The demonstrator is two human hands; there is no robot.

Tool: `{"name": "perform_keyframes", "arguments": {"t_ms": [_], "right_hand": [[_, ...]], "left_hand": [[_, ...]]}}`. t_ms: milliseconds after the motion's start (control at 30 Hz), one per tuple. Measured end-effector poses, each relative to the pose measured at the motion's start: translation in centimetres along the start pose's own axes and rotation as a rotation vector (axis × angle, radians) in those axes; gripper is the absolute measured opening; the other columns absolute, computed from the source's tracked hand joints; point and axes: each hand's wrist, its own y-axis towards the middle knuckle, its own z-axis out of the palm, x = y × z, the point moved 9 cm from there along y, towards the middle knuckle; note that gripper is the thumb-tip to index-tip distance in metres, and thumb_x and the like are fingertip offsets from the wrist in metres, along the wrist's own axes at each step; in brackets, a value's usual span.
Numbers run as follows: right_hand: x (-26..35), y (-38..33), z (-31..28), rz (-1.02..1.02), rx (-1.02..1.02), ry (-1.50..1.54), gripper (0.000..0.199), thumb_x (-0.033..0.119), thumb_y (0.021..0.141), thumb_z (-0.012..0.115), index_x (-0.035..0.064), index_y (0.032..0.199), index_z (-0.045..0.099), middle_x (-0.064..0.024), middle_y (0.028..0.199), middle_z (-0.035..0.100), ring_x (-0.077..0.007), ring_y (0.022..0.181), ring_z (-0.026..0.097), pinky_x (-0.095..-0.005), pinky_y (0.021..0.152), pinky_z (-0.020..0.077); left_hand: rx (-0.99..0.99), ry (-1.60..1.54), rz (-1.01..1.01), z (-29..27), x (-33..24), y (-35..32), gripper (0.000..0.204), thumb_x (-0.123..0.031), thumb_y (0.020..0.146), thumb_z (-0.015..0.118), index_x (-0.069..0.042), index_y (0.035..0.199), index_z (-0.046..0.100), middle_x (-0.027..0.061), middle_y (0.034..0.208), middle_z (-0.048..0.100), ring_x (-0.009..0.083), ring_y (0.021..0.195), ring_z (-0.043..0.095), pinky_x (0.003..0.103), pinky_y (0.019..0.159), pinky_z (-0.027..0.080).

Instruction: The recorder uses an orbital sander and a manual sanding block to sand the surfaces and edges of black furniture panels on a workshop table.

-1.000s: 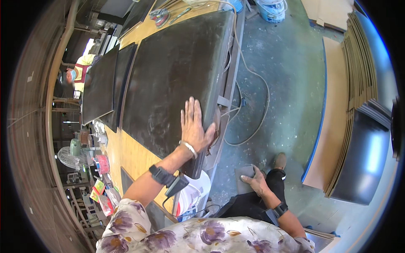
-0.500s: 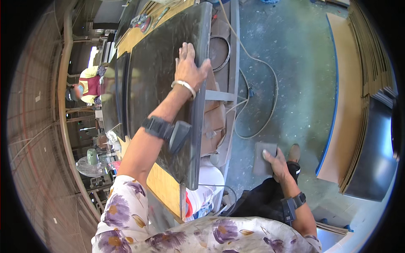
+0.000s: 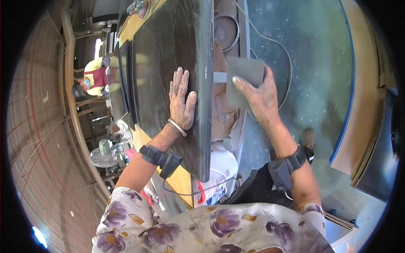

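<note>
A large dark, glossy panel (image 3: pixel 162 50) lies on a wooden-topped bench (image 3: pixel 179 179), with pale dusty smears on its surface. My left hand (image 3: pixel 182 103) rests flat on the panel near its right edge, its fingers stretched out. In my right hand (image 3: pixel 263 95) is a grey rectangular sheet of sandpaper (image 3: pixel 244 67), gripped between thumb and fingers. It is raised just to the right of the panel's edge and apart from it. Dust whitens the fingertips of both hands.
A sander (image 3: pixel 138 7) lies at the bench's far end. Below the panel are a round tray (image 3: pixel 225 33), cardboard (image 3: pixel 221 114) and a white bucket (image 3: pixel 223 162). A cable (image 3: pixel 287 55) loops over the floor. Stacked boards (image 3: pixel 367 126) stand right; a fan (image 3: pixel 104 154) and a person (image 3: pixel 97 78) are left.
My right hand has come up with the sandpaper from low beside my leg to the panel's edge. My left hand has slid nearer to me along the panel.
</note>
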Motion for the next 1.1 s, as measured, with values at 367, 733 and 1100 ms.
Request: {"name": "perform_keyframes", "arguments": {"t_ms": [367, 733, 1100], "right_hand": [[-4.3, -9.0, 3.2, -0.148, 0.0, -0.309, 0.062, 0.017, 0.073, 0.073, -0.0009, 0.117, 0.033, -0.0231, 0.099, 0.058, -0.0359, 0.091, 0.061, -0.04, 0.079, 0.0481], [1.8, -0.1, 3.7, -0.439, -0.175, -0.478, 0.055, 0.011, 0.073, 0.071, 0.001, 0.112, 0.034, -0.0232, 0.093, 0.061, -0.0385, 0.086, 0.062, -0.0425, 0.071, 0.0489], [0.6, -3.7, 4.1, -0.352, -0.013, -0.466, 0.06, 0.014, 0.074, 0.071, -0.0009, 0.117, 0.032, -0.0243, 0.098, 0.059, -0.0416, 0.088, 0.06, -0.0442, 0.073, 0.0495]], "left_hand": [[-0.092, 0.08, -0.215, -0.1, 5.5, 4.3, 0.058, -0.043, 0.094, 0.032, -0.008, 0.14, 0.026, 0.0161, 0.146, 0.021, 0.0303, 0.136, 0.017, 0.042, 0.11, 0.012], [-0.108, 0.091, -0.182, 0.2, 4.7, 4.2, 0.059, -0.042, 0.095, 0.032, -0.003, 0.139, 0.027, 0.0192, 0.145, 0.021, 0.0312, 0.136, 0.017, 0.041, 0.111, 0.012], [-0.072, 0.169, -0.18, 0.6, 3.7, 7.2, 0.065, -0.044, 0.094, 0.032, 0.001, 0.14, 0.02, 0.0237, 0.145, 0.017, 0.0336, 0.136, 0.014, 0.042, 0.11, 0.011]]}}
